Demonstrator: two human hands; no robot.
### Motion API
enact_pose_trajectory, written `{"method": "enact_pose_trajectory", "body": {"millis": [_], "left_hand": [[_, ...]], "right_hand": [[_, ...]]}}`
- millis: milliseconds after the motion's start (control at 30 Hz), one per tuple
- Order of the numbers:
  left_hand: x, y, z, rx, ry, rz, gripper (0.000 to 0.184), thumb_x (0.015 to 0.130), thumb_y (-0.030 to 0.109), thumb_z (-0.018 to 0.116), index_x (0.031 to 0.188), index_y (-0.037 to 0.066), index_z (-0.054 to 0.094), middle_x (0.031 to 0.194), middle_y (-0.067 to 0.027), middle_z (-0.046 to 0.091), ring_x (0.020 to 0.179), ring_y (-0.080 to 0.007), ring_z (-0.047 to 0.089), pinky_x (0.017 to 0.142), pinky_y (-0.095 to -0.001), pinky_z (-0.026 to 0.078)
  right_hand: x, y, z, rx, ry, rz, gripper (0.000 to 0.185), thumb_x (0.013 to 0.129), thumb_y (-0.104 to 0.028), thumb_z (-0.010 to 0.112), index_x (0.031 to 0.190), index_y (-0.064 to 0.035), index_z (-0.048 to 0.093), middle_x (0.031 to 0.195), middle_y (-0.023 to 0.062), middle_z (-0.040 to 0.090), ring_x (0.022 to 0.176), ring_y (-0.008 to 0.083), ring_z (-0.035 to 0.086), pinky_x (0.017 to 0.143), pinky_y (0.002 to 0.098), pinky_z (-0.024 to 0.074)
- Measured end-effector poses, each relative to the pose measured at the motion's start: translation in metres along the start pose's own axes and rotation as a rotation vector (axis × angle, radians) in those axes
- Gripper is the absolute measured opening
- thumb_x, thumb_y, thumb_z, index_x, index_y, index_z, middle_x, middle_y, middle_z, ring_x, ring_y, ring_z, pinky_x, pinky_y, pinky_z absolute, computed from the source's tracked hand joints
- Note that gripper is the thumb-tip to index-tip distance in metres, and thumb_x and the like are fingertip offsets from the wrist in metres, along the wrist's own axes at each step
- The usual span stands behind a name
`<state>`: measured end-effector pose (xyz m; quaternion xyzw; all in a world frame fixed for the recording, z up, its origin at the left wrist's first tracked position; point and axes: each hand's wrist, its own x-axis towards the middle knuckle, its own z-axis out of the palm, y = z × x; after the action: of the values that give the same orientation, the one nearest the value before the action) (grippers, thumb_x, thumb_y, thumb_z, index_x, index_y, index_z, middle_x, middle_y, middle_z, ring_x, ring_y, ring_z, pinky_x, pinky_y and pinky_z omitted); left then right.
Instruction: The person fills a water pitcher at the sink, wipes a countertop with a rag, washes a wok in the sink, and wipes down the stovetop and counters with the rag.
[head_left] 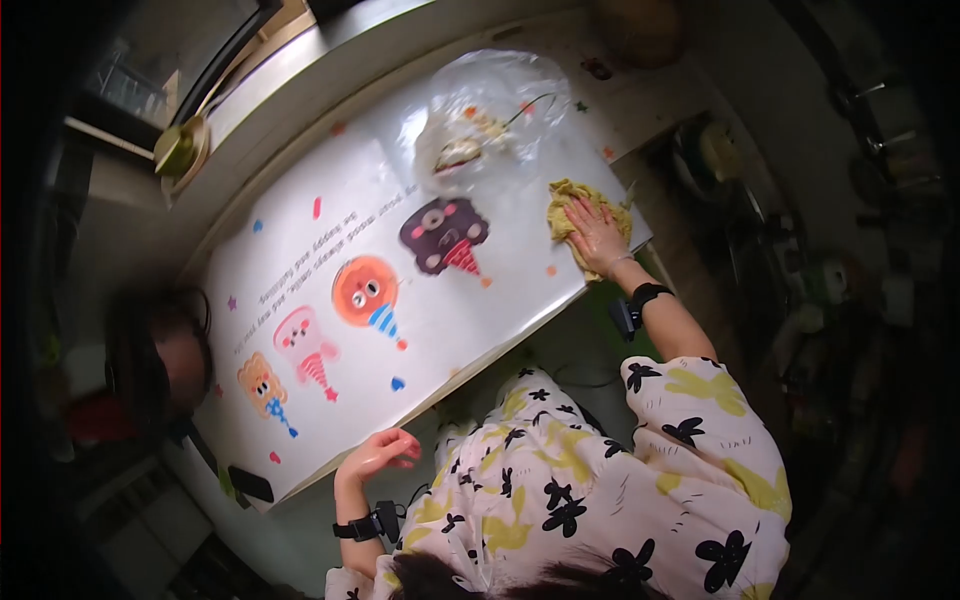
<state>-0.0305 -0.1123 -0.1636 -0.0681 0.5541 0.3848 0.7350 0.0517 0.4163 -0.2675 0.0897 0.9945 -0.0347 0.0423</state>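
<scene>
My right hand presses down on a crumpled yellow cloth, which lies bunched under its palm and fingers at the right end of the table. Beneath it spreads a white table cover printed with cartoon animals and lettering. My left hand hovers by the table's front edge, loosely curled, with nothing visible in it. Beyond the cloth lies a clear plastic bag with pale and brownish contents that I cannot make out.
A dark phone-like slab rests at the table's near left corner. Past the left end stands a dark rounded object. A sill with a green item borders the far side. Dim clutter fills the right.
</scene>
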Motion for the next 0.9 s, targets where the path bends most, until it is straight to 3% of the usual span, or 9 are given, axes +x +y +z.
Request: {"method": "enact_pose_trajectory", "body": {"millis": [67, 200, 267, 333, 400, 600, 667, 800, 900], "left_hand": [[0.015, 0.042, 0.027, -0.029, 0.150, 0.236, 0.025, 0.088, 0.027, 0.052, 0.095, 0.003, 0.055, 0.092, -0.0072, 0.060, 0.085, -0.0165, 0.059, 0.075, -0.0295, 0.048], [0.042, 0.124, 0.061, -0.111, 0.357, 0.367, 0.023, 0.087, 0.025, 0.054, 0.095, 0.003, 0.056, 0.089, -0.0045, 0.060, 0.084, -0.0110, 0.056, 0.077, -0.0254, 0.044], [0.051, 0.161, 0.066, -0.026, 0.398, 0.407, 0.024, 0.087, 0.025, 0.054, 0.096, 0.003, 0.056, 0.088, -0.0048, 0.060, 0.084, -0.0112, 0.056, 0.077, -0.0253, 0.044], [0.055, 0.199, 0.081, 0.058, 0.465, 0.489, 0.024, 0.087, 0.023, 0.053, 0.097, 0.001, 0.056, 0.088, -0.0056, 0.061, 0.085, -0.0121, 0.058, 0.076, -0.0254, 0.045], [0.056, 0.240, 0.109, -0.188, 0.477, 0.687, 0.025, 0.089, 0.019, 0.051, 0.102, -0.002, 0.054, 0.094, -0.0089, 0.060, 0.088, -0.0166, 0.059, 0.078, -0.0276, 0.048], [0.099, 0.331, 0.143, -0.434, 0.640, 1.038, 0.036, 0.085, 0.023, 0.057, 0.113, 0.001, 0.049, 0.109, -0.0103, 0.054, 0.098, -0.0164, 0.054, 0.087, -0.0304, 0.040], [0.115, 0.355, 0.134, -0.599, 0.413, 0.929, 0.036, 0.083, 0.029, 0.060, 0.108, 0.006, 0.050, 0.099, -0.0074, 0.057, 0.094, -0.0167, 0.054, 0.083, -0.0292, 0.036], [0.091, 0.403, 0.112, -0.561, 0.095, 1.094, 0.031, 0.081, 0.034, 0.060, 0.094, 0.007, 0.052, 0.082, -0.0034, 0.059, 0.090, -0.0173, 0.055, 0.079, -0.0283, 0.037], [0.013, 0.432, 0.108, -0.766, -0.058, 1.111, 0.025, 0.082, 0.023, 0.059, 0.092, 0.002, 0.050, 0.083, -0.0079, 0.055, 0.093, -0.0223, 0.054, 0.096, -0.0537, 0.034]], "right_hand": [[0.000, 0.064, -0.002, 0.035, 0.000, 0.069, 0.046, 0.090, -0.028, 0.035, 0.133, -0.0106, 0.032, 0.137, 0.0117, 0.033, 0.129, 0.0259, 0.026, 0.105, 0.0425, 0.0203], [-0.021, 0.204, 0.015, 0.635, 0.162, 0.200, 0.033, 0.083, -0.004, 0.044, 0.115, -0.0053, 0.048, 0.112, 0.0183, 0.053, 0.104, 0.0318, 0.051, 0.091, 0.0345, 0.0394], [-0.054, 0.218, -0.042, 0.408, 0.020, 0.431, 0.030, 0.085, -0.009, 0.047, 0.114, -0.0049, 0.049, 0.110, 0.0181, 0.054, 0.100, 0.0312, 0.053, 0.085, 0.0356, 0.0422], [-0.060, 0.214, -0.089, 0.575, 0.199, 0.635, 0.027, 0.087, -0.015, 0.048, 0.112, -0.0049, 0.051, 0.106, 0.0183, 0.056, 0.099, 0.0315, 0.055, 0.082, 0.0353, 0.0433], [-0.080, 0.249, -0.073, 0.409, 0.134, 0.775, 0.026, 0.089, -0.021, 0.047, 0.109, -0.0047, 0.052, 0.103, 0.0182, 0.057, 0.099, 0.0312, 0.055, 0.080, 0.0353, 0.0435], [-0.069, 0.227, -0.094, 0.378, 0.568, 0.721, 0.035, 0.089, -0.031, 0.046, 0.109, -0.0023, 0.053, 0.098, 0.0188, 0.060, 0.093, 0.0342, 0.057, 0.077, 0.0388, 0.0449], [-0.051, 0.196, -0.102, 0.456, 0.587, 0.663, 0.035, 0.087, -0.030, 0.050, 0.107, -0.0020, 0.055, 0.098, 0.0184, 0.060, 0.093, 0.0342, 0.057, 0.078, 0.0366, 0.0446], [-0.009, 0.148, -0.094, 0.833, 0.582, 0.453, 0.031, 0.085, -0.022, 0.053, 0.105, 0.0008, 0.056, 0.094, 0.0176, 0.061, 0.088, 0.0281, 0.059, 0.077, 0.0318, 0.0449], [0.015, 0.098, -0.103, 1.043, 0.543, 0.393, 0.028, 0.085, -0.020, 0.054, 0.102, 0.0020, 0.057, 0.087, 0.0107, 0.062, 0.080, 0.0170, 0.057, 0.073, 0.0277, 0.0450]]}}
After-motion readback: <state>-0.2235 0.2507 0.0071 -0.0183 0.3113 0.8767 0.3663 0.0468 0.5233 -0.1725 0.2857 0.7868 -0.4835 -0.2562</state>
